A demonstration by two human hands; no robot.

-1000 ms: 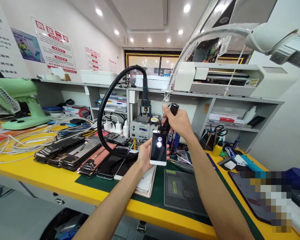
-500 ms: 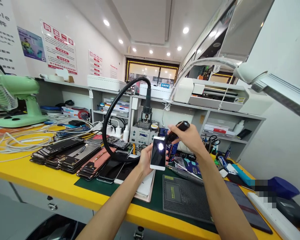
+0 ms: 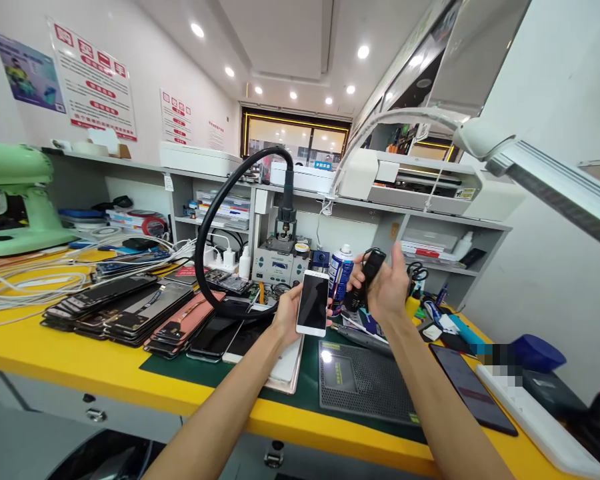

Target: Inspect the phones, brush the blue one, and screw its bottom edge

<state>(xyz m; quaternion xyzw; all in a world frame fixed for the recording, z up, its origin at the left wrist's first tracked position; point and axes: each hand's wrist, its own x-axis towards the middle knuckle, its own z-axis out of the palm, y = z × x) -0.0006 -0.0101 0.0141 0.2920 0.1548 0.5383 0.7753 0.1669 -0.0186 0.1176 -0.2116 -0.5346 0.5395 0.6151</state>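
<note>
My left hand (image 3: 286, 312) grips a white smartphone (image 3: 313, 303) by its edges, its dark screen turned toward me. To the right of it, my right hand (image 3: 389, 293) holds a small black flashlight (image 3: 373, 267) in its fingers, the thumb sticking up away from it. A bright spot of light falls on the dark perforated pad (image 3: 365, 383) lying below the hands. Close behind the flashlight stands a blue spray can (image 3: 341, 273). Under my left forearm, a white phone (image 3: 286, 363) lies on the green mat (image 3: 307, 381).
Stacks of phone screens (image 3: 145, 310) and white cables (image 3: 25, 280) cover the left of the yellow bench (image 3: 103, 363). A black hose (image 3: 203, 247) arches beside a grey control box (image 3: 279, 267). At right lie a dark tablet (image 3: 473, 387) and a white strip (image 3: 540, 420); a lamp (image 3: 555, 180) hangs above.
My right hand has turned and lowered the flashlight slightly away from the phone. The light spot has gone from the screen to the pad. The whole view has shifted slightly.
</note>
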